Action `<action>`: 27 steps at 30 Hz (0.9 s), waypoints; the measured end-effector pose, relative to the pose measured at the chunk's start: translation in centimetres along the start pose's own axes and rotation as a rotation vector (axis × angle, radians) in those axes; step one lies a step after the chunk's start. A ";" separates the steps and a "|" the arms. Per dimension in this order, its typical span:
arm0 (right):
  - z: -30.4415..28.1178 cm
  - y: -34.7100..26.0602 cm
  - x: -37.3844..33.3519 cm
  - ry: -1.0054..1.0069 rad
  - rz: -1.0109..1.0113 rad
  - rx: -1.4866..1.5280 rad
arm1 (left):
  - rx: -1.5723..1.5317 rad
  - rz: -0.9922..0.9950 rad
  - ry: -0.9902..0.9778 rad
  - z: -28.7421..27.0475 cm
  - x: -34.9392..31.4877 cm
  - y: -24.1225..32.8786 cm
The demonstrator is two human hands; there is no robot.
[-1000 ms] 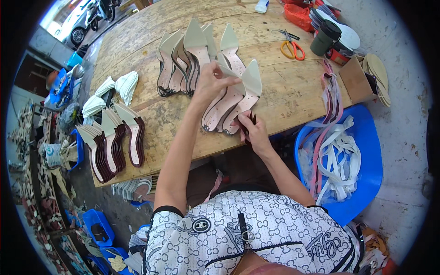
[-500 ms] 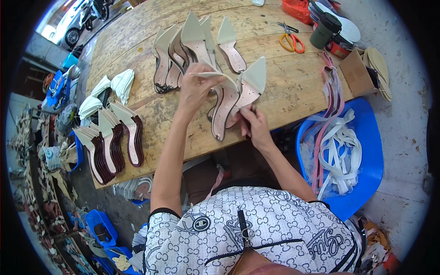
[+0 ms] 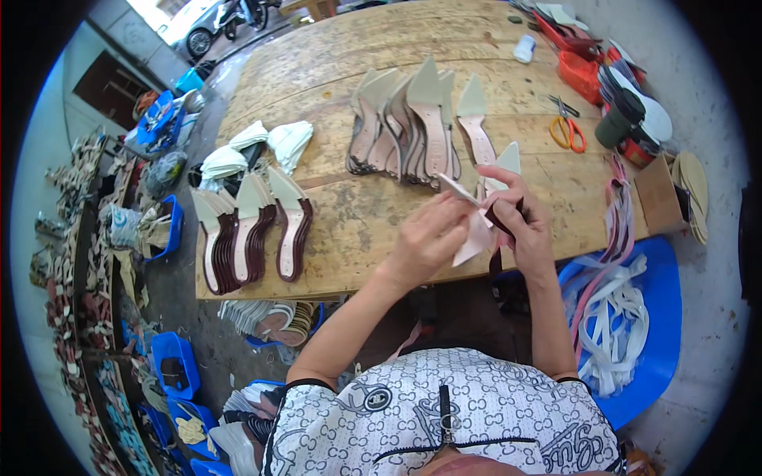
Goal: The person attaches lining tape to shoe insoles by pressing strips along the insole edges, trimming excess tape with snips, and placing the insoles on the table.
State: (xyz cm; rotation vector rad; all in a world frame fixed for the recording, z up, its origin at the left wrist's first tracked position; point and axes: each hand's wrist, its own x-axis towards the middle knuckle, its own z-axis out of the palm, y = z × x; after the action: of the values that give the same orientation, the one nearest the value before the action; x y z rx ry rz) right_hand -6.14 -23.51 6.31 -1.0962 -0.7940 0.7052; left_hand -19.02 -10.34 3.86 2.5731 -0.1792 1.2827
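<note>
A person in a short-sleeved patterned shirt works with both bare hands at a wooden counter [image 3: 341,226], with a pale pink insole-shaped piece [image 3: 474,239] between the hands, raised over the front edge. The left hand [image 3: 432,238] has its fingers closed on the piece; the right hand [image 3: 521,222] pinches dark maroon material [image 3: 503,220] beside it. Whether the two are joined is hidden by the fingers.

The step in hand looks to be bringing the dark material to the piece's edge; the next move calls for a steady left hold and a careful right-hand pinch, so the edge keeps its line.

On the counter, dark-edged pieces [image 3: 252,230] stand in overlapping rows at left, near white bundles [image 3: 290,144]. More pale pointed pieces [image 3: 425,119] cluster beyond the hands, one single piece [image 3: 476,131] just to their right.

At right, a blue tub [image 3: 668,309] holds tangled white strips [image 3: 615,325]; pink strips [image 3: 621,206] trail from the counter toward it. A cardboard box [image 3: 660,194] sits on the counter's right side. At lower left, one blue bin [image 3: 188,358] contains something dark, another [image 3: 208,419] cream-coloured pieces.
</note>
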 end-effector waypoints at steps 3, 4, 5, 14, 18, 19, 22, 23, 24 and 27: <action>1.0 -0.4 1.7 -0.229 -0.361 -0.381 | 0.032 -0.018 0.068 1.5 -0.1 -0.1; 1.4 -0.4 2.1 -0.194 -0.350 -0.538 | 0.037 -0.060 0.083 1.5 -0.2 -0.3; 1.7 -0.2 2.6 -0.158 -0.340 -0.693 | 0.052 -0.057 0.096 1.2 -0.4 -0.5; -4.3 3.7 9.4 0.110 -0.522 -1.015 | 0.164 0.065 0.098 -8.8 -0.8 0.3; -5.7 2.7 11.2 -0.028 -0.389 -0.718 | -0.312 -0.332 0.371 -13.9 -3.2 1.3; -4.0 1.8 11.1 -0.040 -0.382 -0.709 | -0.400 -0.379 0.512 -13.9 -3.3 1.5; 0.1 0.7 11.0 -0.153 -0.030 -0.538 | -0.598 -0.594 0.662 -12.5 -3.7 2.2; 0.3 0.8 11.7 -0.069 -0.153 -0.503 | -0.541 -0.704 0.623 -11.4 -4.1 2.1; 0.3 1.0 11.6 0.016 -0.271 -0.473 | -0.489 -0.816 0.579 -10.1 -4.4 1.9; 2.3 -2.7 7.5 -0.035 -0.239 -0.327 | -0.726 -0.957 0.823 -7.0 -4.7 1.5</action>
State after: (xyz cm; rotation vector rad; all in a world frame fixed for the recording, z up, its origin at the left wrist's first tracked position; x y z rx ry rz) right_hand -3.72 -17.05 10.94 -1.2568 -1.0761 0.4011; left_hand -27.58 -9.78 4.43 1.1069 0.5630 1.3529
